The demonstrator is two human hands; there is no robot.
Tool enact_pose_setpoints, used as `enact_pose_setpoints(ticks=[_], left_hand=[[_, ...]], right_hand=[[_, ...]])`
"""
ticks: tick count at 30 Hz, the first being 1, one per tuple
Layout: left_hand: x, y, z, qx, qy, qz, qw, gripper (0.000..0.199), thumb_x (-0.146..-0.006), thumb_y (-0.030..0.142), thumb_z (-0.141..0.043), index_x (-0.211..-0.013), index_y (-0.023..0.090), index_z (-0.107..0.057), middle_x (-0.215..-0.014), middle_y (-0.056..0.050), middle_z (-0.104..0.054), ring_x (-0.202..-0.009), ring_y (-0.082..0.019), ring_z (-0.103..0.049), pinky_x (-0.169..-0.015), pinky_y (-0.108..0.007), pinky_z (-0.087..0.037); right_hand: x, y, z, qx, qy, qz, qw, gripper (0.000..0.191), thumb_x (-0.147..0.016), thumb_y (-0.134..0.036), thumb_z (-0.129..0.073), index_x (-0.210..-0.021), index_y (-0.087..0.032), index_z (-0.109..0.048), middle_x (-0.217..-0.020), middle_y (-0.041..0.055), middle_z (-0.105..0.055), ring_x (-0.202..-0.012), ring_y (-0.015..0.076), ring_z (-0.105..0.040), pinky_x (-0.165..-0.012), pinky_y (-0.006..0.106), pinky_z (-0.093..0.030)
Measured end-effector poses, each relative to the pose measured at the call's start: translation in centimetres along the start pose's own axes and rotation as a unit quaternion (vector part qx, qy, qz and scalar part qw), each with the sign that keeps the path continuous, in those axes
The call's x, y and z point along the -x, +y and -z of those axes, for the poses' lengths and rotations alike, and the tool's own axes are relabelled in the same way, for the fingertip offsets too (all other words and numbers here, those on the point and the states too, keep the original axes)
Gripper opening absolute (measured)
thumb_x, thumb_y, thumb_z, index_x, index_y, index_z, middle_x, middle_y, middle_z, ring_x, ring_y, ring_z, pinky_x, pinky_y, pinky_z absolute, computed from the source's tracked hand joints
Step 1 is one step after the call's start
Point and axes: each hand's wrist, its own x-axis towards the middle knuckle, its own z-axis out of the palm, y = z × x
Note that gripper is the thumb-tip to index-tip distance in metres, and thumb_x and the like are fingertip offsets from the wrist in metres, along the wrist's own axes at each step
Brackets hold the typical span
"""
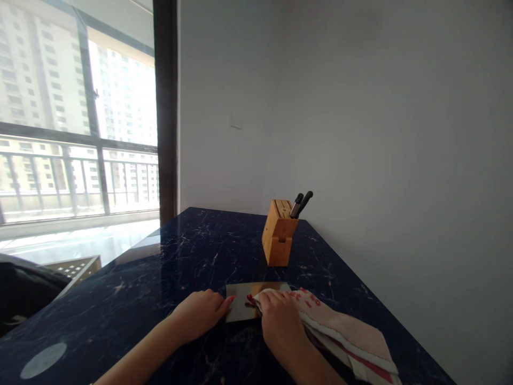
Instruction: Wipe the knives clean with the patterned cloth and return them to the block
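Observation:
A cleaver with a broad, shiny rectangular blade (pixel 237 311) lies low over the dark tabletop in front of me. My left hand (pixel 202 314) is closed at the blade's left end, its thumb stretched along the metal; the handle is hidden inside the fist. On the blade's right half, my right hand (pixel 280 321) grips a pale pink and white towel (pixel 344 326) with red markings. A bunched bit of cloth touches the metal, and the rest trails off to the right. Beyond the blade stands a wooden knife block (pixel 277 240), away from both hands.
Two dark-handled tools (pixel 303 203) stick out of the block. The dark blue marbled table (pixel 208 240) reaches toward a grey wall on the right. A pale round patch (pixel 43 361) shows at the table's near left. Dark fabric (pixel 28 294) lies beyond the left edge, near a bright window.

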Motion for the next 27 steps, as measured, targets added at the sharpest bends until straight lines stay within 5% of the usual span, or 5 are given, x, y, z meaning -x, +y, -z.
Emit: enact_pose_setpoints(ticks=[7, 14, 27], left_hand=[[-0.02, 0.15, 0.17, 0.007, -0.007, 0.026, 1.0, 0.065, -0.091, 0.044, -0.01, -0.076, 0.015, -0.065, -0.073, -0.012, -0.066, -0.066, -0.021, -0.064, -0.062, -0.031, -0.047], [-0.07, 0.01, 0.06, -0.003, 0.001, -0.006, 1.0, 0.061, -0.091, 0.041, -0.011, -0.079, 0.014, -0.064, -0.073, -0.013, -0.066, -0.066, -0.022, -0.064, -0.058, -0.03, -0.045], [-0.02, 0.15, 0.26, 0.014, 0.005, 0.018, 1.0, 0.063, -0.09, 0.044, -0.011, -0.076, 0.014, -0.065, -0.074, -0.012, -0.067, -0.068, -0.022, -0.065, -0.061, -0.03, -0.046]], right_hand=[[-0.02, 0.12, 0.03, -0.021, -0.009, -0.004, 1.0, 0.032, -0.072, -0.004, -0.036, -0.089, -0.017, -0.059, -0.089, 0.0065, -0.062, -0.088, 0.0177, -0.051, -0.079, 0.028, -0.028], [0.07, 0.04, -0.38, -0.001, -0.003, 0.015, 1.0, 0.042, -0.074, -0.008, -0.037, -0.112, -0.014, -0.053, -0.109, 0.01, -0.058, -0.105, 0.0191, -0.046, -0.092, 0.029, -0.022], [0.06, 0.04, -0.34, -0.011, -0.005, 0.014, 1.0, 0.039, -0.076, -0.008, -0.036, -0.11, -0.014, -0.054, -0.107, 0.0096, -0.057, -0.104, 0.0192, -0.046, -0.092, 0.03, -0.023]])
